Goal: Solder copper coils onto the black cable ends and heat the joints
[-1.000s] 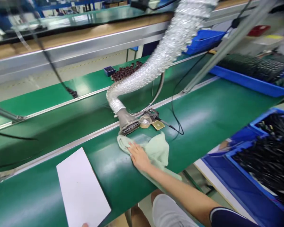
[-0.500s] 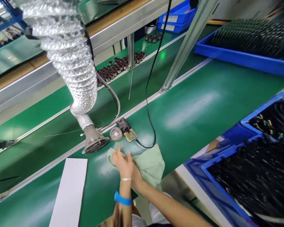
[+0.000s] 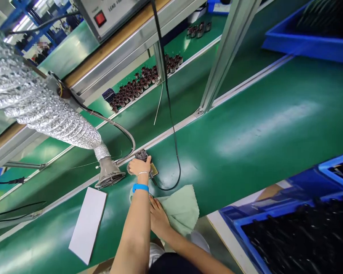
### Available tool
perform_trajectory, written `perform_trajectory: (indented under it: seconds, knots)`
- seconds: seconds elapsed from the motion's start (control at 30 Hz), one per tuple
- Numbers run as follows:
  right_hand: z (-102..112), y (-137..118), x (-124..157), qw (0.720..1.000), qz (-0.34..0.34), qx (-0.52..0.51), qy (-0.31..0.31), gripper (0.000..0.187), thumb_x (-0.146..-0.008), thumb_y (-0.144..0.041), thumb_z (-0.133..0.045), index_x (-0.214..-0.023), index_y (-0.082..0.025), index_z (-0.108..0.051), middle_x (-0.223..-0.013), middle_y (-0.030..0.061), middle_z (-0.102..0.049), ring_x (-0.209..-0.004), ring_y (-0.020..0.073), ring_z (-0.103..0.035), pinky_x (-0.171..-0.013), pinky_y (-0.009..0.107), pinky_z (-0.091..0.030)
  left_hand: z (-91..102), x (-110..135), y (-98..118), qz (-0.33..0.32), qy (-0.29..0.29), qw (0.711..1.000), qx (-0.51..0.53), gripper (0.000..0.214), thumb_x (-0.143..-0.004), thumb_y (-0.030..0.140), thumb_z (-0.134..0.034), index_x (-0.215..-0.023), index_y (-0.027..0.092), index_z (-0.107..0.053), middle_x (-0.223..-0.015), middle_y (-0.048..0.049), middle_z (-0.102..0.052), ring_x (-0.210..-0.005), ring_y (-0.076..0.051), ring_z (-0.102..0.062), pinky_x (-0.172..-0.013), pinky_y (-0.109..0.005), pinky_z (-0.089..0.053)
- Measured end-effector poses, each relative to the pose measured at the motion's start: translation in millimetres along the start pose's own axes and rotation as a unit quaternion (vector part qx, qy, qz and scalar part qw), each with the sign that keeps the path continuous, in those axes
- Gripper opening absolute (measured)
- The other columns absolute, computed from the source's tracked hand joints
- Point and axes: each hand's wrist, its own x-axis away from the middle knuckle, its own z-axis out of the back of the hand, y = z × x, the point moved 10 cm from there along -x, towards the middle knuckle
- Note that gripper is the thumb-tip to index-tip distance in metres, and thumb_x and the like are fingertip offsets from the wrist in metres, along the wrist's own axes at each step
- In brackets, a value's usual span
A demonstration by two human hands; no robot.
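My left hand (image 3: 139, 166), with a blue wristband, reaches forward and curls its fingers down over a small round roll (image 3: 128, 169) beside a dark metal fixture (image 3: 143, 154) with a brass plate (image 3: 154, 170). My right hand (image 3: 157, 215) lies flat on a pale green cloth (image 3: 180, 209) on the green belt (image 3: 246, 144), close behind the left wrist. A black cable (image 3: 174, 152) loops from the fixture up to the shelf.
A silver flexible duct (image 3: 45, 114) ends in a metal hood (image 3: 108, 176) just left of my left hand. A white card (image 3: 88, 224) lies at the near left. Several small dark coils (image 3: 137, 85) stand on the far belt. Blue bins (image 3: 291, 228) of black parts sit at right, behind an aluminium post (image 3: 225, 57).
My left hand has moved forward off the cloth onto the round roll by the fixture. My right hand stays on the cloth. The view has swung right and nearer.
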Motion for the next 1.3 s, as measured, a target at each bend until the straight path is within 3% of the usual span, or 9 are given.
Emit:
perform_trajectory:
  seconds: [0.17,0.43,0.63,0.83,0.9,1.0,1.17,1.23,1.3]
  knots:
    - [16.4,3.2,-5.8,0.999,0.045,-0.01,-0.012,0.046,-0.094,-0.02,-0.043,-0.137,-0.022,-0.059,-0.156,0.0037,-0.04,-0.149,0.0283,-0.027,-0.121,0.049,-0.028,9.6,-1.2,7.0,0.006,0.005,1.0,-0.025,0.075,-0.077,0.063,-0.064,-0.114,-0.001,-0.055,-0.116,-0.0295,-0.06,-0.113,-0.041,-0.056,-0.092,-0.049,-0.04]
    - [99.8,67.8,-58.8,0.995,0.097,0.01,-0.009,0.044,-0.087,-0.016,-0.05,-0.129,-0.019,-0.064,-0.148,0.0086,-0.051,-0.146,0.0277,-0.033,-0.12,0.05,-0.026,62.4,11.7,-6.5,-0.012,-0.002,1.0,-0.022,0.069,-0.077,0.068,-0.06,-0.11,0.007,-0.057,-0.116,-0.0242,-0.062,-0.111,-0.039,-0.059,-0.09,-0.051,-0.043]
    - [180.5,134.1,-162.6,0.993,0.119,0.02,0.004,0.044,-0.078,-0.007,-0.054,-0.116,-0.021,-0.07,-0.145,0.0016,-0.055,-0.138,0.0234,-0.041,-0.116,0.044,-0.03,91.8,39.7,-49.8,-0.02,-0.009,1.0,-0.013,0.059,-0.082,0.06,-0.059,-0.114,0.01,-0.055,-0.112,-0.0194,-0.061,-0.114,-0.036,-0.057,-0.09,-0.049,-0.044]
    - [292.9,196.1,-264.2,0.991,0.014,0.028,0.132,0.047,-0.088,-0.001,-0.036,-0.128,-0.007,-0.061,-0.146,0.0116,-0.051,-0.127,0.0195,-0.044,-0.11,0.037,-0.033,67.7,52.6,-52.1,-0.019,-0.021,1.0,0.006,0.058,-0.08,0.06,-0.062,-0.11,0.011,-0.055,-0.11,-0.0193,-0.06,-0.113,-0.036,-0.057,-0.088,-0.048,-0.044]
    - [318.5,212.9,-236.7,0.983,-0.028,0.037,0.178,0.048,-0.091,-0.005,-0.033,-0.133,-0.002,-0.055,-0.145,0.0167,-0.051,-0.128,0.0203,-0.043,-0.11,0.037,-0.032,49.2,48.3,-35.0,-0.029,-0.028,0.999,0.008,0.06,-0.079,0.061,-0.062,-0.109,0.01,-0.055,-0.11,-0.0207,-0.06,-0.11,-0.037,-0.057,-0.086,-0.048,-0.044]
    - [339.1,248.0,-129.1,0.956,-0.116,0.056,0.265,0.05,-0.095,-0.017,-0.031,-0.138,0.0,-0.05,-0.139,0.0228,-0.053,-0.13,0.0265,-0.045,-0.108,0.043,-0.035,24.4,34.7,-5.3,-0.041,-0.025,0.999,0.003,0.064,-0.078,0.064,-0.061,-0.109,0.009,-0.055,-0.111,-0.0215,-0.061,-0.11,-0.037,-0.057,-0.086,-0.047,-0.043]
    - [333.4,314.9,52.5,0.787,-0.453,0.142,0.395,0.053,-0.087,-0.035,-0.045,-0.129,-0.005,-0.059,-0.13,0.0306,-0.052,-0.119,0.0438,-0.046,-0.09,0.061,-0.041,-3.7,8.9,17.2,-0.006,-0.014,1.0,0.009,0.069,-0.077,0.067,-0.061,-0.107,0.005,-0.054,-0.111,-0.024,-0.059,-0.109,-0.04,-0.055,-0.088,-0.051,-0.04]
    - [329.8,323.6,47.0,0.745,-0.519,0.171,0.383,0.055,-0.085,-0.034,-0.049,-0.127,0.0,-0.057,-0.135,0.0365,-0.045,-0.118,0.0485,-0.043,-0.085,0.063,-0.04,-10.7,3.2,18.2,0.008,-0.012,1.0,0.008,0.07,-0.078,0.066,-0.061,-0.108,0.004,-0.053,-0.112,-0.0256,-0.058,-0.11,-0.041,-0.054,-0.087,-0.051,-0.04]
    - [335.5,326.1,-9.4,0.78,-0.482,0.175,0.358,0.053,-0.086,-0.03,-0.052,-0.128,0.001,-0.057,-0.139,0.0361,-0.043,-0.118,0.0469,-0.044,-0.088,0.06,-0.04,-15.7,1.9,18.1,0.019,-0.01,1.0,0.006,0.071,-0.078,0.067,-0.061,-0.109,0.004,-0.052,-0.113,-0.0258,-0.058,-0.11,-0.042,-0.054,-0.087,-0.051,-0.039]
